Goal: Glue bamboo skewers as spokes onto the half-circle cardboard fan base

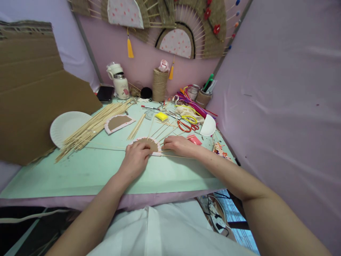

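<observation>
A half-round cardboard piece (153, 144) with a pink-and-white fabric edge lies on the table in front of me. My left hand (136, 156) presses its fingers and thumb onto its left part, holding it. Thin bamboo skewers (166, 134) fan out from its curved edge, and another runs out to the left. At the right edge of the piece, my right hand (176, 145) has its fingers closed around the end of a skewer, which is mostly hidden. A second half-round cardboard piece (118, 122) with a similar border lies further left.
Left: a bamboo skewer pile (93, 128), a paper plate (60, 124) and a large cardboard sheet (32, 89). Behind: yellow clay pack (161, 116), scissors (189, 119), red scissors (183, 126), twine roll (160, 85), white bottle (121, 85). Right: pink packet (194, 139), white half-disc (208, 125).
</observation>
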Tool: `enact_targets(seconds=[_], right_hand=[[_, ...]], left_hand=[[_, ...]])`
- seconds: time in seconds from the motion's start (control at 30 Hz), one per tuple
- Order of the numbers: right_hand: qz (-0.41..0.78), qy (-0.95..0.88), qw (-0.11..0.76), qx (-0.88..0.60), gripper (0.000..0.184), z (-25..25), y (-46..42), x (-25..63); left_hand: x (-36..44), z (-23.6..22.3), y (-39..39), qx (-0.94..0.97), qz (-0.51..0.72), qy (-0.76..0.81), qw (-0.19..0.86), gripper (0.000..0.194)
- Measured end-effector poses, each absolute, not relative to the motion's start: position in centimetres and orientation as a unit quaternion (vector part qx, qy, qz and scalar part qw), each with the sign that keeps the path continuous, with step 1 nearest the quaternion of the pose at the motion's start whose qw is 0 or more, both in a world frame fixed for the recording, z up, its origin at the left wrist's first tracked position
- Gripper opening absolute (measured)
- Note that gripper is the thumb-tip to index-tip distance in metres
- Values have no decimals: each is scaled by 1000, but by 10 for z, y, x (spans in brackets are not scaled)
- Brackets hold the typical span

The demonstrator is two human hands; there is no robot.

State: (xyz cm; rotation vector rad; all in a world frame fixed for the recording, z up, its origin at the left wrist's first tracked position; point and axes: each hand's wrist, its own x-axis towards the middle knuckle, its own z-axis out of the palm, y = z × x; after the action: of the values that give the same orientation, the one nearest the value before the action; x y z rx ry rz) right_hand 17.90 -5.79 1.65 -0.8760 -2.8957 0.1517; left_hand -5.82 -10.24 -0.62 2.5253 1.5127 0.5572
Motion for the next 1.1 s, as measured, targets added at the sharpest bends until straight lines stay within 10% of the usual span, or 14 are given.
enact_targets(seconds=[1.1], right_hand=[[34, -948, 60, -309, 22, 11, -59, 182]], left_hand=[[-60, -11, -101, 839, 195, 502, 75, 33]])
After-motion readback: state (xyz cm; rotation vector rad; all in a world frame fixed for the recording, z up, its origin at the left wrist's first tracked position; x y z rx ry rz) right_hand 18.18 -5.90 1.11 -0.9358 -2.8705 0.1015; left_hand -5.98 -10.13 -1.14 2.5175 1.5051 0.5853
